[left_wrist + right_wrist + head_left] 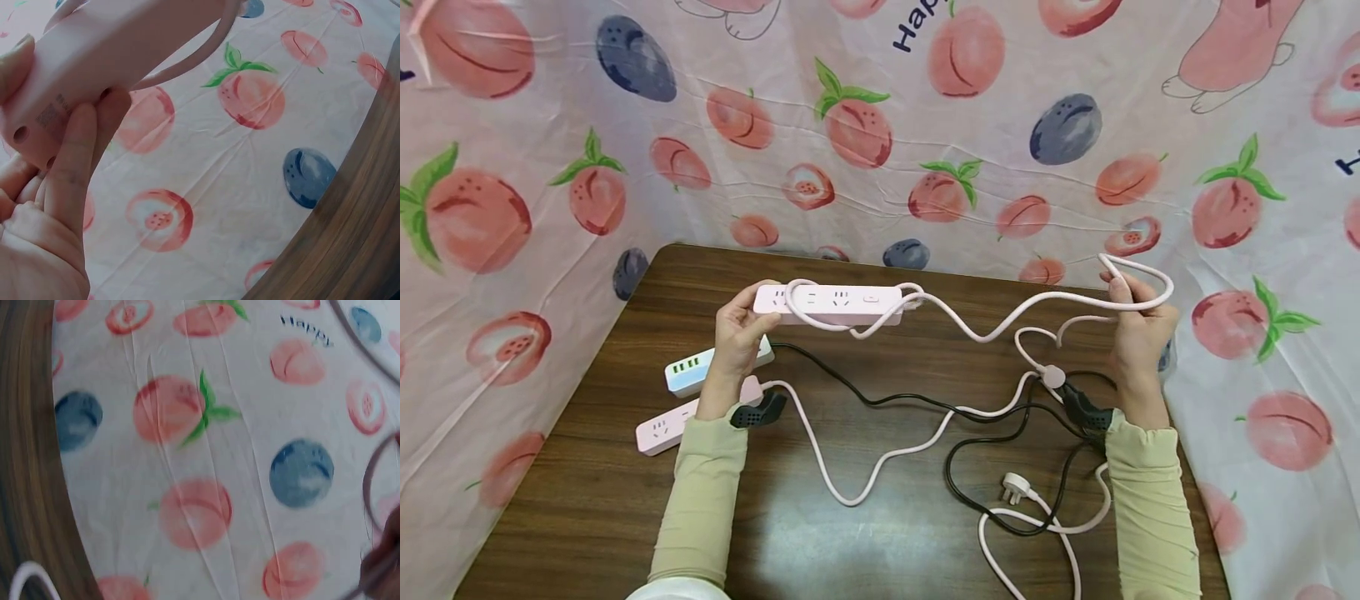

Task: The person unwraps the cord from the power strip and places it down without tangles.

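Note:
My left hand (739,337) grips the left end of a pale pink power strip (859,298), held up over the table with its sockets showing in the head view. Its underside with small round holes shows in the left wrist view, thumb on one side and fingers on the other. The strip's pink cord (1045,297) loops around its body, then runs slack through the air to the right. My right hand (1138,333) pinches a bend of that cord between thumb and fingers. In the right wrist view only part of the right hand (384,556) shows, dark at the edge.
On the wooden table (850,550), a white-and-blue strip (688,372) and another pink strip (657,432) lie partly behind the left arm. A black cord (910,397), a round pink plug (1053,377) and a white plug (1016,482) lie tangled at right. Fruit-print cloth (865,208) surrounds the table.

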